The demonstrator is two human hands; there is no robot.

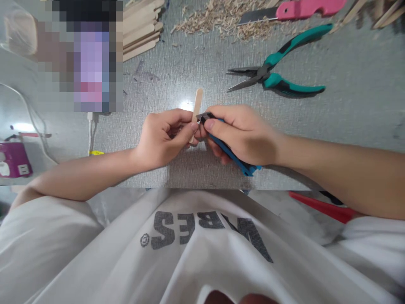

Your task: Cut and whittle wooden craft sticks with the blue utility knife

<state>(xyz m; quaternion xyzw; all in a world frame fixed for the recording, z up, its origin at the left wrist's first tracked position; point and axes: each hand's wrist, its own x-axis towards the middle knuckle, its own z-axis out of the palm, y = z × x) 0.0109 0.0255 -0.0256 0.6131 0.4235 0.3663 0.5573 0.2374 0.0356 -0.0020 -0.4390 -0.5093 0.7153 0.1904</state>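
Near the table's front edge, my left hand (171, 135) is closed on a wooden craft stick (198, 99), pinching its lower part between thumb and fingers. The stick's rounded end points up and away from me. My right hand (243, 133) is wrapped round a blue utility knife (232, 154). Its short dark blade meets the right edge of the stick, just above my left thumb. My fingers hide much of the knife's handle and the stick's lower end.
Teal-handled long-nose pliers (264, 72) lie spread at the right. Behind them are wood shavings (209, 21) and a pink-handled knife (303, 9). Craft sticks (142, 29) are piled at the back left, beside a blurred-out device (91, 63) with a white cable (91, 135). A purple box (15, 159) sits far left.
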